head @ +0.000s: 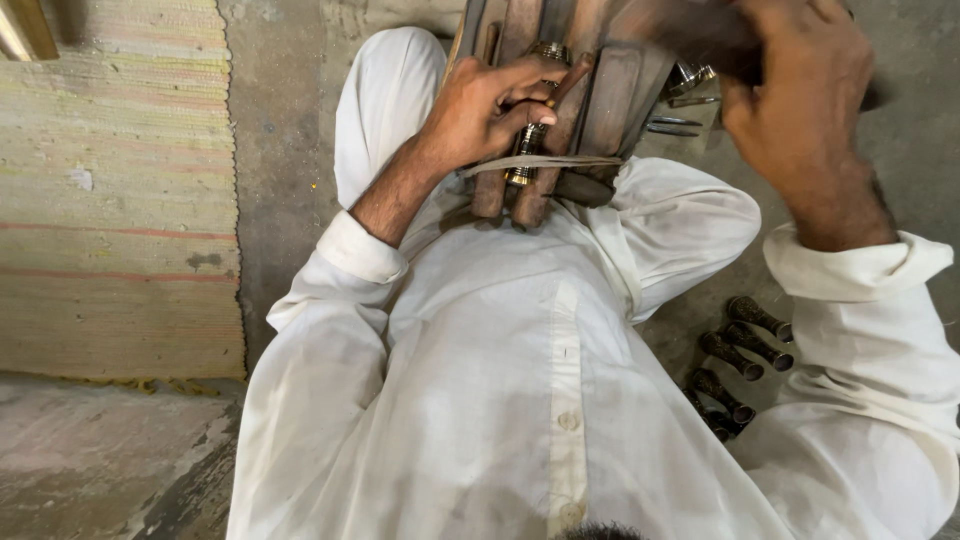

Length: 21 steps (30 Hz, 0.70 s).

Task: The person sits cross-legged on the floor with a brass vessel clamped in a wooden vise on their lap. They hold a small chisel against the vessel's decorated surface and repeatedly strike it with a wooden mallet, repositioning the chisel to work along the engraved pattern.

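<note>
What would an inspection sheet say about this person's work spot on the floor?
Surface: bare grey concrete floor.
Job's things: wooden clamp between the knees, bound by a strap, holding a patterned metal tube.
Clutter: dark patterned metal tubes lying by the right leg; thin metal tools beyond the clamp.
Hands: left hand has its fingers on the tube; right hand is over the clamp top, blurred.
Cables: nothing seen.
Surroundings: striped woven mat to the left.
</note>
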Tool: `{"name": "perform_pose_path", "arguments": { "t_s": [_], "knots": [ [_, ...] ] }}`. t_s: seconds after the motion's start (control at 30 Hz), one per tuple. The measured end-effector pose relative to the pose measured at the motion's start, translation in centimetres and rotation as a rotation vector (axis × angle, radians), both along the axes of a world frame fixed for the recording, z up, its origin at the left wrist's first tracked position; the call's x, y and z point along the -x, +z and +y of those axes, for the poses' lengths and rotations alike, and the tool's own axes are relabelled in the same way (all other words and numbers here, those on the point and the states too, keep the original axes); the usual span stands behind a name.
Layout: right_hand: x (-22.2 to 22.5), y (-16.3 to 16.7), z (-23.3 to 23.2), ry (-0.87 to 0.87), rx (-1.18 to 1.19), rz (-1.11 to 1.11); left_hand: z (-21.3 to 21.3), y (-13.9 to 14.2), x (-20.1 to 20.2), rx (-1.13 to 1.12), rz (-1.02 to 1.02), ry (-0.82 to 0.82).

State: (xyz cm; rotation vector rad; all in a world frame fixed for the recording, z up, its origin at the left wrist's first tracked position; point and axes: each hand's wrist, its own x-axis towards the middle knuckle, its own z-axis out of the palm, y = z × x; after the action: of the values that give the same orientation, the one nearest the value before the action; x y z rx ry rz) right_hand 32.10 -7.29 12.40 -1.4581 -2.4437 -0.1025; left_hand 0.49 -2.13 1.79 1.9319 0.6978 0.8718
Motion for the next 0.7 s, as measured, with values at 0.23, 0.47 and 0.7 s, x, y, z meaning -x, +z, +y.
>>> {"name": "perform_pose_path", "arguments": {
  "t_s": [0.23, 0.47, 0.7],
  "knots": [
    [-0.1, 0.0, -0.3, -0.018, -0.005, -0.038, 0.1, -0.6, -0.1, -0.056, -0.007, -0.012],
    [-0.5, -0.8, -0.6, -0.044, 0.013, -0.16, 0.2, -1.5, 0.0, -0.052, -0.017, 0.01],
    [-0.8, -1.9, 0.2, -0.047, 0.154, -0.037, -0.9, -1.9, -0.5, 0.005, -0.079, 0.194]
  ]
}}
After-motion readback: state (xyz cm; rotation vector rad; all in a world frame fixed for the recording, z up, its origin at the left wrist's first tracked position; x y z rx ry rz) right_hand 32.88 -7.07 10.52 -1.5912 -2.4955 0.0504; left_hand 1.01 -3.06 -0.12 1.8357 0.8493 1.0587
